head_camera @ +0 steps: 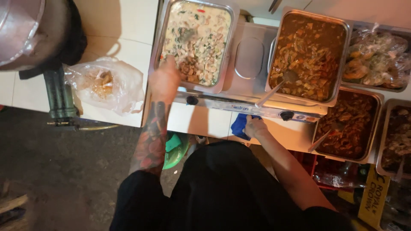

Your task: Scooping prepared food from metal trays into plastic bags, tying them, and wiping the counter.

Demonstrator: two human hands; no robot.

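My left hand (165, 79) grips the near left corner of a steel tray (227, 55) filled with a creamy white dish with greens, which sits on a two-burner stove (239, 102). The forearm is tattooed. My right hand (254, 127) rests on a blue cloth (237, 126) at the counter's front edge, just below the stove. A second steel tray (342, 64) with a brown-orange stew stands on the stove's right side, with a ladle (278, 87) lying in it.
More steel trays of dark cooked food (379, 124) line the right side, and a tray with bagged food (376, 57) sits at back right. A clear plastic bag (107, 85) lies on the white counter at left. A large metal pot (25, 30) is at top left. Below is dark floor.
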